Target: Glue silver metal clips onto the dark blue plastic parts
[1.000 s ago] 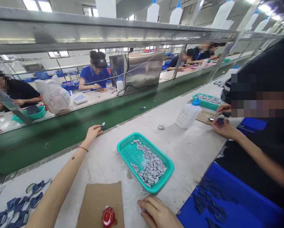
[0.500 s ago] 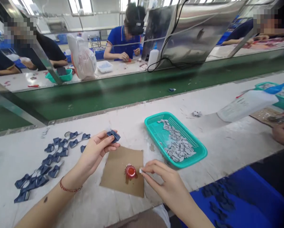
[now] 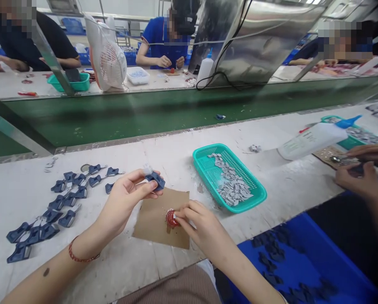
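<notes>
A dark blue plastic part (image 3: 156,180) with a whitish tip is pinched in my left hand (image 3: 125,196), held above the table. My right hand (image 3: 197,219) is closed on a small white piece (image 3: 174,215) at its fingertips. That piece is over a red round cap (image 3: 170,218), which looks wet inside; whether it touches the cap I cannot tell. Under the cap lies a square of brown cardboard (image 3: 151,230). Left of my hands, several similar dark blue parts (image 3: 67,198) are spread on the table.
A green basket (image 3: 199,166) of small grey pieces stands beyond my right hand. Farther right are a white bottle with a blue nozzle (image 3: 312,141) and a co-worker's hands (image 3: 355,177). A blue bin (image 3: 331,257) with dark parts is below the table's edge.
My right hand has moved left with the white piece, from beside the cap to over it. The left hand still holds the blue part, now slightly turned. The camera view has shifted.
</notes>
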The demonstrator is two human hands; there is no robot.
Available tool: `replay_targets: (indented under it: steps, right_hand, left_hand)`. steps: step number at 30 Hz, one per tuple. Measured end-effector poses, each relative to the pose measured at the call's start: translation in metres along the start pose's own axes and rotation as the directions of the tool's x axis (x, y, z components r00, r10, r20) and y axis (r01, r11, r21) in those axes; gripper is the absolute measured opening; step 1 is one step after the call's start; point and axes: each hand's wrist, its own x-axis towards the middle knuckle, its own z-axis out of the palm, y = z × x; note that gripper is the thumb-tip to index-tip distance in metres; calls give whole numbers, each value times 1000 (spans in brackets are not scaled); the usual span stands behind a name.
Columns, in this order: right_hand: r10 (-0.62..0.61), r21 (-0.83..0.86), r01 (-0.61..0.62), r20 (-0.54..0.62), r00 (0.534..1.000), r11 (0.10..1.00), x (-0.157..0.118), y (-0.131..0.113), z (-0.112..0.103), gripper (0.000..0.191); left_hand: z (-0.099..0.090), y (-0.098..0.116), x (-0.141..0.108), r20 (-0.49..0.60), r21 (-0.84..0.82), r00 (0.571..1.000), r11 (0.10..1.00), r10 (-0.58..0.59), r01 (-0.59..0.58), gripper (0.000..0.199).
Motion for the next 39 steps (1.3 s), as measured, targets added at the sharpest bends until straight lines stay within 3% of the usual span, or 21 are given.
replay_targets:
  steps: [16,21,23,26,28,30,34,39]
  right_hand:
    - [-26,-52,27,22,999,998,1,-3,-1,18]
    - [57,137,-60,26,998,989,3,-4,-12,18]
    - [158,328,-149,2,987,933,6,-5,-20,12]
    - [336,644,-248,-16,942,724,12,-9,-32,7]
    - [406,780,-253,-1,914,572,16,-14,-38,11]
    - [429,843,-235,6,903,483,21,-19,-42,13]
    - [382,879,-193,14,924,435,28,-30,-45,11]
    - [370,871,-187,7,929,455,31,-36,-43,11]
  left_hand:
    - [3,-9,0,19,48,999,998,-34,33,24]
    - [4,-12,-1,37,83,999,997,-12,9,19]
    - [4,-14,-1,52,123,999,992,-3,-3,16]
    - [4,-17,-4,81,164,997,986,8,-21,14]
    - [6,-19,-6,105,165,994,986,11,-28,14]
    - [8,-20,-8,132,159,991,987,9,-30,13]
    - [12,-23,-12,169,140,986,990,-1,-23,16]
    - [13,-25,-13,168,104,986,994,21,-39,18]
